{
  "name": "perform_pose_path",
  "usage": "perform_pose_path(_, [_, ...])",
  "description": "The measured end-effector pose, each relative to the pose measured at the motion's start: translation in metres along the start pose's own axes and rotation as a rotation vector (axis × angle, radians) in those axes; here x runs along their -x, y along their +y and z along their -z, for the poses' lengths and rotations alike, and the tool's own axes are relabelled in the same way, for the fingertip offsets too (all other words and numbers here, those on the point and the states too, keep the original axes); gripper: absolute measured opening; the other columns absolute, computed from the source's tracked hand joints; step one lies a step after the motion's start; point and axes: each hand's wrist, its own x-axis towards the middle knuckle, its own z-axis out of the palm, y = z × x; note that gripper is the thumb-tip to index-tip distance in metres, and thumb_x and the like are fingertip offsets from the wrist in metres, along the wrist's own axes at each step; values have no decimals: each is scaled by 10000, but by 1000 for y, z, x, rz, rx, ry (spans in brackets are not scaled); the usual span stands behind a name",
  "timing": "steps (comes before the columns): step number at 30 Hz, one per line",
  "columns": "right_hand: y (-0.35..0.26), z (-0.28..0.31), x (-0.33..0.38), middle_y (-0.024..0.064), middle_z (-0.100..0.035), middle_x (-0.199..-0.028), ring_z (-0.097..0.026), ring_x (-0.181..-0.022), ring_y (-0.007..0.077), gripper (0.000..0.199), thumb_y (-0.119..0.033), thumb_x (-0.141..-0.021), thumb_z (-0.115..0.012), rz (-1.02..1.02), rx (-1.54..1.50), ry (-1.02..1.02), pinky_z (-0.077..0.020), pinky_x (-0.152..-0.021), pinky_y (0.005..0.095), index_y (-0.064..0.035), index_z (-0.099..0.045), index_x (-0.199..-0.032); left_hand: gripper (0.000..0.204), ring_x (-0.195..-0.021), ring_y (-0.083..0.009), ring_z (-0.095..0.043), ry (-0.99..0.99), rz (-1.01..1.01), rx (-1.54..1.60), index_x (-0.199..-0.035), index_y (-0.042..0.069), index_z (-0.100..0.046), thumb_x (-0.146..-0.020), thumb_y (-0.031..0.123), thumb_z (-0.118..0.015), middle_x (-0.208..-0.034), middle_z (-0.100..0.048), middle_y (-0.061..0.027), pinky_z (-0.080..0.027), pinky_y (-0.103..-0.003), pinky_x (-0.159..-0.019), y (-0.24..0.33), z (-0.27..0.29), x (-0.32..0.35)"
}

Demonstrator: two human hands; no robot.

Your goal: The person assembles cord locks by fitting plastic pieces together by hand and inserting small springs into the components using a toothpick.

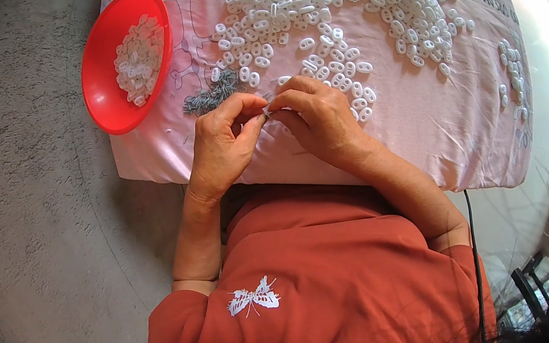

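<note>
Two hands at frame centre, fingertips meeting. Left hand (224, 143) and right hand (316, 119) are both curled, thumb and forefinger pinched together on one small white plastic piece (267, 110) held between them just above the pink cloth (424, 128). Whether each hand grips it firmly or only steadies it cannot be told; the piece is mostly hidden by the fingers.

Counts: one red bowl (107, 90), upper left, overhanging the cloth's left edge, holding a small heap of white pieces (140, 58), too many to count. One small pile of grey metal parts (212, 94), just above-left of the left hand. Loose white oval rings (307, 7) spread across the upper centre and upper right, well over a hundred, not countable; a few strays (509, 76) near the right edge.

Edges: the cloth's near edge runs just below the wrists; its left edge passes beneath the bowl. Grey floor (37, 242) lies open at left and lower left. Bare cloth sits at right of the right hand, below the rings.
</note>
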Motion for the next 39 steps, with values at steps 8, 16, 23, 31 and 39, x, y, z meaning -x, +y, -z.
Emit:
perform_pose_path(8, [0,2,0,114,-671,-897,-681,-775,282,108,-23,-831,-727,-51,-52,-16,-535,-665,355,-28,-687,-931,180,-895,-129,-719,7,2,75,-1093,-12,-666,-918,-32,-629,-944,-750,-103,-571,-277,-792,-4,-8,2])
perform_pose_path(16, [-2,4,-1,101,-666,-895,-668,-743,252,111,-25,-840,-725,-101,-98,-19,-514,-635,337,-31,-681,-941,281,-807,-95,-672,-7,29,117,-1233,0,-608,-957,-41,-579,-914,-718,-67,-537,-249,-706,5,-7,2])
perform_pose_path(23, [-4,5,-2,88,-670,-899,-663,-724,220,128,-21,-836,-734,-127,-109,-33,-504,-607,321,-35,-687,-953,309,-765,-88,-657,-33,79,192,-1276,-10,-592,-968,-28,-581,-911,-723,-63,-536,-249,-693,5,-6,3])
perform_pose_path(31, [-3,4,-1,73,-677,-904,-668,-721,216,145,-9,-832,-735,-71,-100,0,-503,-592,314,-50,-701,-966,332,-772,-100,-673,-28,75,197,-1285,-16,-584,-958,-59,-547,-930,-734,-88,-557,-256,-714,5,-10,4])
perform_pose_path(39, [-2,2,-1,99,-654,-870,-658,-707,246,136,9,-829,-723,-70,-124,5,-503,-604,324,-25,-656,-943,327,-834,-111,-703,-46,34,172,-1263,-5,-592,-942,-61,-569,-956,-739,-92,-572,-264,-748,4,-13,4])
